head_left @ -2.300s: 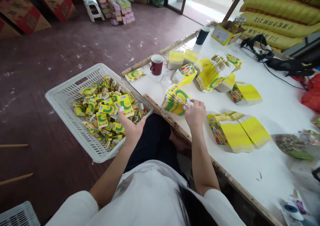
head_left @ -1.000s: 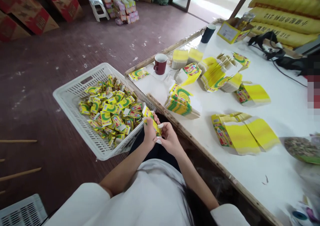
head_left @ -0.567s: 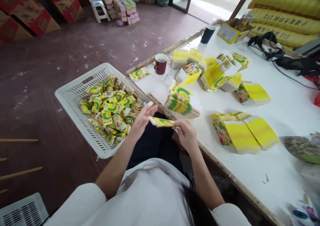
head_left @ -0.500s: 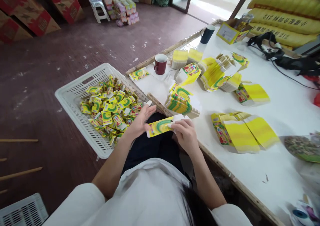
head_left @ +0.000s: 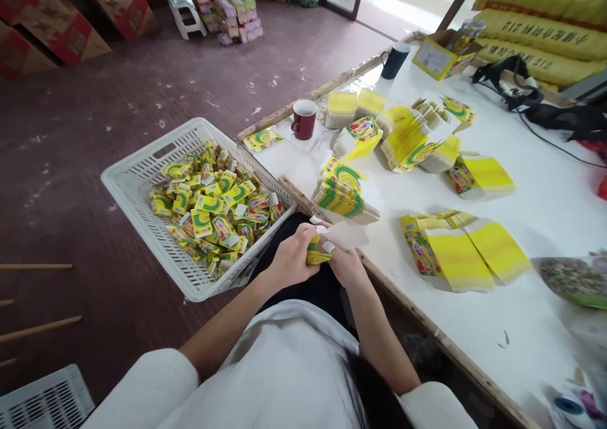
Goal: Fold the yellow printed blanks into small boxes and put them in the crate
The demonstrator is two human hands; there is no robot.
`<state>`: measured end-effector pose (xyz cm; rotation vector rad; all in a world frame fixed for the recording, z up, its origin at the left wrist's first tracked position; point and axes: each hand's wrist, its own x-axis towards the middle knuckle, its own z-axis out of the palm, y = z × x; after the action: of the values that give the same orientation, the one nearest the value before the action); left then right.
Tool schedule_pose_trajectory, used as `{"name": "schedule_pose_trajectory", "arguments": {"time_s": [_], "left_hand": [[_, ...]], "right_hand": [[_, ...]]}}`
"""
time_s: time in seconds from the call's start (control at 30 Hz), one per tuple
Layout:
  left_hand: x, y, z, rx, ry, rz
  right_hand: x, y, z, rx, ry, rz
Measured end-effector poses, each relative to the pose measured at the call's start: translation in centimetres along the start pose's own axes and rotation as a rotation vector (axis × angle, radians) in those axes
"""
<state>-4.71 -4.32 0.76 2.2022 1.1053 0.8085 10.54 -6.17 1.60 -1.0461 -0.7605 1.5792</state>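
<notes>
Over my lap, my left hand [head_left: 296,256] and my right hand [head_left: 346,261] both grip one yellow and green printed card piece [head_left: 317,252]. It is bent between my fingers, and its white flap sticks out past the right hand toward the table edge. The fingers partly cover it, so its full shape is hidden. Beside my left hand stands a white plastic basket [head_left: 177,276] heaped with small yellow folded packets [head_left: 211,205]. Just beyond my hands, a fanned stack of flat yellow cards [head_left: 344,189] rests on the table.
The white table [head_left: 474,328] has a wooden edge strip. On it are a red mug [head_left: 304,119], a dark mug [head_left: 395,60], more card stacks [head_left: 467,252], a bag of dried bits [head_left: 571,282] and black straps [head_left: 545,110]. A white stool [head_left: 184,13] and cartons [head_left: 76,34] stand on the floor.
My left hand has moved right, away from the basket's edge, and closed on the card piece. The piece, flat and stretched out before, is now bent between both hands.
</notes>
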Motion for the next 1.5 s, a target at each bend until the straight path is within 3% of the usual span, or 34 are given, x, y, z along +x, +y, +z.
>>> {"name": "schedule_pose_trajectory", "arguments": {"time_s": [0.1,0.23,0.4,0.57,0.67,0.83,1.03,1.27,1.5], "left_hand": [[0.3,0.0,-0.2,-0.004,0.017,0.024],[0.7,0.6,-0.6,-0.033,-0.066,0.004],[0.9,0.4,-0.4,-0.147,-0.137,-0.084],[1.1,0.1,0.0,0.034,0.058,-0.129],[1.2,0.1,-0.6,0.116,0.047,-0.092],[1.5,-0.5,-2.6,0.059,0.007,-0.033],[2.2,-0.5,-3.9,0.024,-0.038,-0.062],[1.6,-0.8,-2.5,0.042,0.107,-0.053],[1.2,-1.1,-3.9,-0.060,-0.006,-0.095]], "right_hand": [[0.0,0.0,-0.1,0.019,0.017,-0.020],[0.1,0.6,-0.2,-0.035,0.006,-0.059],[-0.7,1.7,-1.1,-0.345,-0.049,-0.273],[-0.7,2.5,-2.1,-0.663,0.120,-0.495],[-0.4,2.7,-2.7,-0.757,0.166,-0.560],[0.0,1.7,-3.7,-0.967,-0.036,-0.594],[0.8,-2.2,-5.1,-0.964,-0.309,-0.524],[1.2,-0.9,-3.1,-0.892,-0.177,-0.561],[1.2,-2.7,-4.7,-0.915,-0.400,-0.472]]}}
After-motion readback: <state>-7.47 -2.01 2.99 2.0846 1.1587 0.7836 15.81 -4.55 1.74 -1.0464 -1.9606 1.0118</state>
